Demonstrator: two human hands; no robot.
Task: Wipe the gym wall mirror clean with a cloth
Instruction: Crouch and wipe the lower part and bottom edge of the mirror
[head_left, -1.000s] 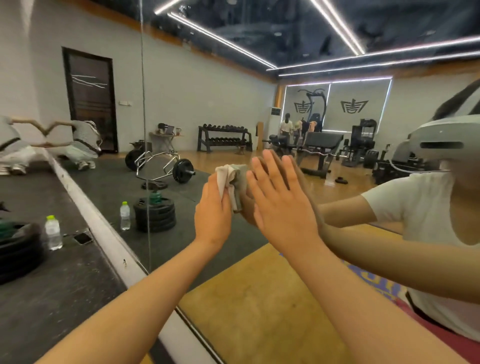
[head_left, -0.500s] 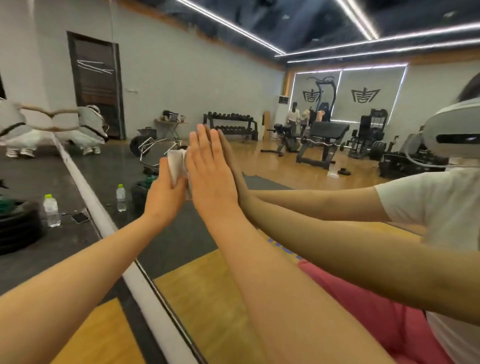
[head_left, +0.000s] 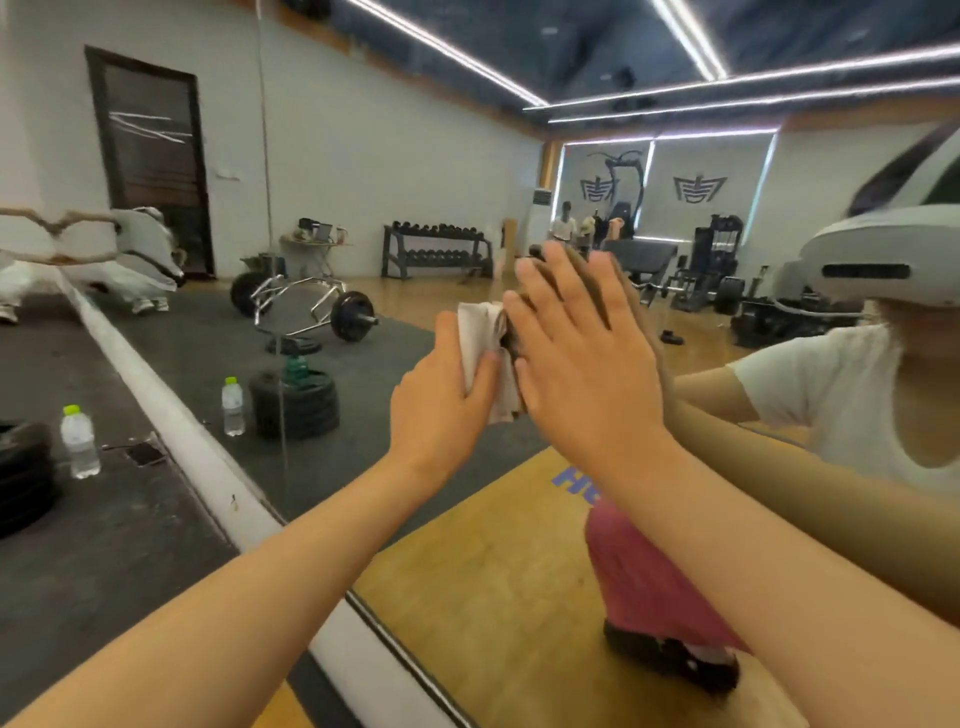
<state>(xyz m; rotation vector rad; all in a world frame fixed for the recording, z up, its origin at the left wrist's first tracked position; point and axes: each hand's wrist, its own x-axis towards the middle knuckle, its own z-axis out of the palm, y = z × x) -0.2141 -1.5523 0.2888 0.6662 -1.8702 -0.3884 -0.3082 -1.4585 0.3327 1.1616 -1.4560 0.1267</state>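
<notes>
Open mirror (head_left: 363, 171); bottle (head_left: 79, 441), plates (head_left: 23, 478) at base

Bright strip-lit; motion blur; wide-angle warp

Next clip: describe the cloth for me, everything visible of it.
The cloth is a small, off-white, soft-looking rag, bunched into crumpled folds. The left hand grips it, thumb across its front, and holds it against the mirror. The right hand lies flat on the glass just beside it. The hands hide part of it.

Blue floor lettering (head_left: 571, 480), partly hidden, shows "H".
</notes>
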